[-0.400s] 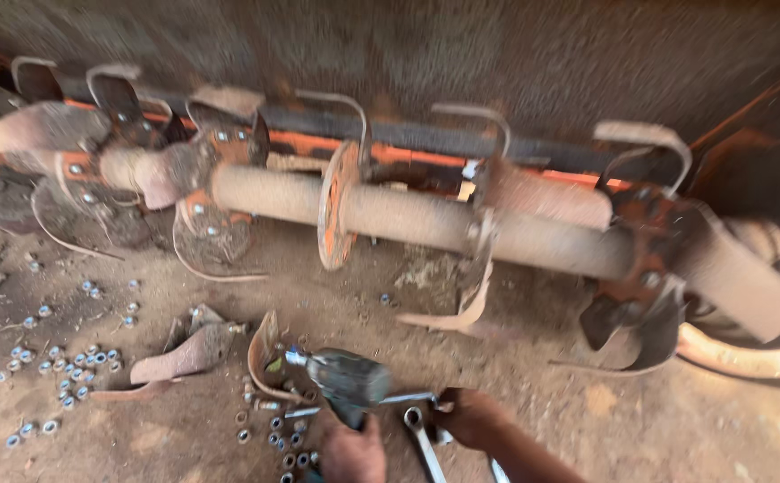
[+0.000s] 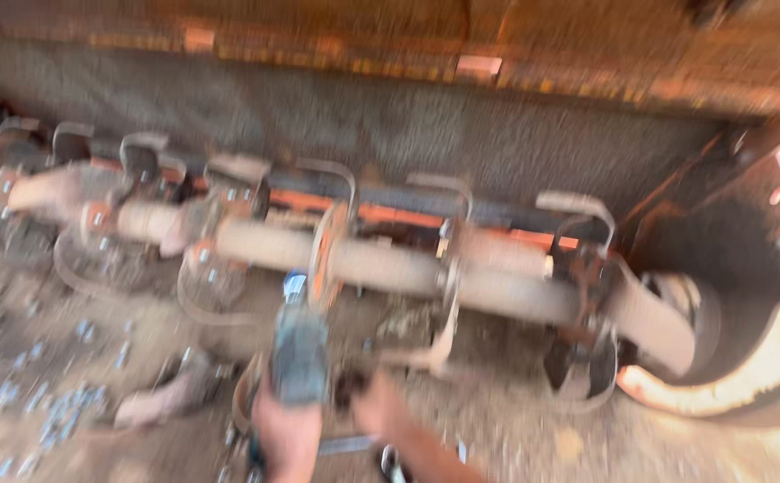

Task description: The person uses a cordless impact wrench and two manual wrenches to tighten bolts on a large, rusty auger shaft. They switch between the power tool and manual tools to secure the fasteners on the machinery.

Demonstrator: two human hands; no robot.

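Low in the frame's centre, the left hand [image 2: 287,438] is wrapped around a power tool [image 2: 298,353] — the tool rises straight above the hand, its tip just under the rotor shaft [image 2: 381,266] that crosses the middle of the frame. The right hand [image 2: 379,413] sits just right of the tool; blur hides whether it is open or closed. A wrench [image 2: 349,444] lies on the dirt between the hands, bolts [image 2: 59,407] scattered lower left.

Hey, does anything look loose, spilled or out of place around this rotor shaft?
Yes. Small bolts lie scattered over the dirt at lower left, and a curved blade lies loose on the ground rather than on the shaft. The picture is blurred, so finer damage cannot be judged.
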